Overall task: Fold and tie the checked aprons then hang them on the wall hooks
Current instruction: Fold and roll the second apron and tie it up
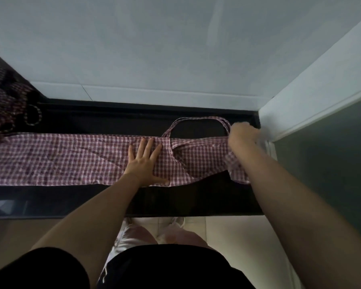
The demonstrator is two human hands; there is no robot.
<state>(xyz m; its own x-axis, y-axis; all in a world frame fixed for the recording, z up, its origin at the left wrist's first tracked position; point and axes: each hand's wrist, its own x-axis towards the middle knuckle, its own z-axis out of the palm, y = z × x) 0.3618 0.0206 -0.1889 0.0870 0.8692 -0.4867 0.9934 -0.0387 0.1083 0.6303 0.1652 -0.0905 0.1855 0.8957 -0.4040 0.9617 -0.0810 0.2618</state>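
Observation:
A red-and-white checked apron (pixel 61 159) lies folded into a long band across the black countertop (pixel 104 119). Its neck strap (pixel 198 120) loops toward the wall at the right end. My left hand (pixel 146 163) presses flat on the middle of the apron, fingers spread. At the bib's far right end, beside the corner of the wall, my right hand (pixel 241 135) grips the cloth where the strap meets it. The fabric under that hand is bunched and partly hidden by my forearm.
A heap of more checked aprons (pixel 6 105) with a looped strap lies at the counter's far left. A white tiled wall (pixel 175 49) runs behind the counter, and a side wall (pixel 313 88) closes the right end. The counter's front edge (pixel 133 205) is near my legs.

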